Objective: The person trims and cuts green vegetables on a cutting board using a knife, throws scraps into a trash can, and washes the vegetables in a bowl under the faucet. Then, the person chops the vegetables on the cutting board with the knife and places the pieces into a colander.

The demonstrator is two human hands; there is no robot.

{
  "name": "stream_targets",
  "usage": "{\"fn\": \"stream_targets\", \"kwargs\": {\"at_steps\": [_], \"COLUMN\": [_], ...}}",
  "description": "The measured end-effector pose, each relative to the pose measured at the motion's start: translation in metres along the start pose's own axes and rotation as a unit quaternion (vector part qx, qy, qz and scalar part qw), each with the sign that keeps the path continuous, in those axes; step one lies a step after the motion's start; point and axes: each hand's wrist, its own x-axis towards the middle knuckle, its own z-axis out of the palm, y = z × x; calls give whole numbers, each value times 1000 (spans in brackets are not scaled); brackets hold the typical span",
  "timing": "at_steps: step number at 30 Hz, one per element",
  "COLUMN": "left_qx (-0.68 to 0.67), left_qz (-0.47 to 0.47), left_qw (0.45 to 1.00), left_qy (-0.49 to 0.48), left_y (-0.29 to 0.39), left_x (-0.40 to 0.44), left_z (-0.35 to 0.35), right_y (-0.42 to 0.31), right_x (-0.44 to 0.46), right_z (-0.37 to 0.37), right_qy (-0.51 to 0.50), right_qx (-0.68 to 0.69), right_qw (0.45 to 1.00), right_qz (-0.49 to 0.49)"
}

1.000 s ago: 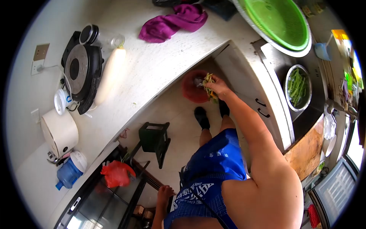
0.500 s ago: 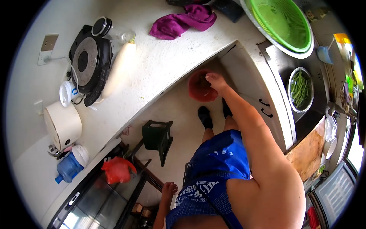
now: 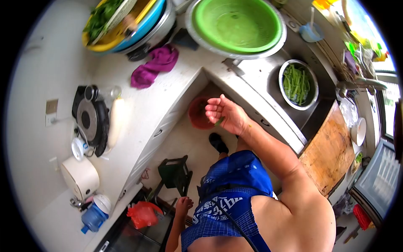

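The green bit (image 3: 219,121) is at the right hand (image 3: 230,115), by the finger side of the palm. That hand is wide open and turned up, with its fingers a little bent, and it grips nothing. The red bin (image 3: 200,125) is on the floor, just past the hand, a bit to the left. The left hand (image 3: 183,206) is low and near the body; it is small here, so I cannot tell how open it is or if it has hold of anything. A dark stool (image 3: 170,175) stands left of the legs. Farther out, a steel bowl (image 3: 282,90) of green stalks (image 3: 296,84) is on the right.

The green bit could fall on the floor if the hand tips while it is off to the side of the bin. A foot (image 3: 218,143) is close by, so it could slip on the bit (wet scraps can be slippery). It could also kick the bin.

One second ago, the right hand held a bunch of scraps; now the bunch is gone from it. Half a second ago, that hand was closed more and reached over the bin.
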Motion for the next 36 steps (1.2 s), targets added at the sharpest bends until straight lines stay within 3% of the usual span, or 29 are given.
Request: {"fn": "stream_targets", "kwargs": {"at_steps": [2,6,11,14,17,20,22,23,24,25,26,28,31,33,35,36], "left_qx": [18,89,116,140,145,203,171,172,151,129,129,153,149,174,199,207], "left_qz": [7,36,43,42,61,38,56,53,46,40,40,64,97,96,96,112], "left_qw": [1000,995,991,988,987,978,983,984,987,990,990,984,984,980,975,972], "left_qy": [2,-31,-50,-41,-30,-16,-20,-18,-29,-41,-40,-65,6,3,0,-1], "left_y": [16,49,65,84,104,120,117,115,112,112,115,123,140,152,160,162], "left_x": [1,-7,-5,-16,-28,-41,-39,-38,-36,-36,-37,-41,-61,-68,-69,-69], "left_z": [8,26,41,62,83,96,96,94,91,90,91,95,126,136,143,146], "right_y": [-15,-69,-144,-168,-182,-182,-171,-159,-147,-142,-146,-149,-136,-122,-105,-104], "right_x": [-26,-58,-47,-14,29,68,106,118,130,136,124,91,78,76,86,93], "right_z": [7,-6,-72,-114,-139,-160,-201,-211,-217,-219,-212,-200,-199,-198,-207,-212], "right_qy": [-56,-60,70,148,232,218,75,75,152,219,219,380,340,293,183,157], "right_qx": [33,96,148,158,202,132,11,14,-186,-376,-375,-648,-718,-732,-704,-721], "right_qw": [998,987,951,935,921,929,990,990,945,844,845,606,572,579,671,656], "right_qz": [-15,-111,-263,-282,-240,-270,-120,-116,-221,-314,-313,-261,-206,-207,-145,-157]}}
